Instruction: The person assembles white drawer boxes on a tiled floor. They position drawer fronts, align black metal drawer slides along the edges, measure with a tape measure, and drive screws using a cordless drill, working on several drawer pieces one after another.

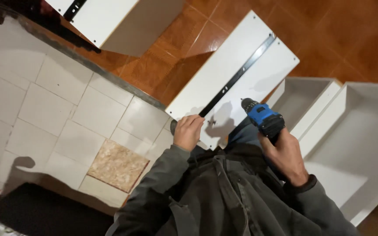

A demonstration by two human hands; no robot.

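A long white panel (pixel 224 65) lies over the floor with a dark metal slide rail (pixel 241 70) fixed along it. My left hand (pixel 188 131) grips the near end of the panel, right by the rail's lower end. My right hand (pixel 285 153) is closed around a blue and black cordless drill (pixel 262 117). The drill's nose points at the panel, close to the rail, and casts a shadow on the white surface. My grey jacket sleeves fill the bottom of the view.
Two white drawer boxes (pixel 351 126) stand open at the right on the orange tiled floor (pixel 351 39). Another white panel (pixel 106 17) is at the top. A white tiled surface (pixel 44 100) with a dark edge lies at the left, with one speckled brown tile (pixel 118 165).
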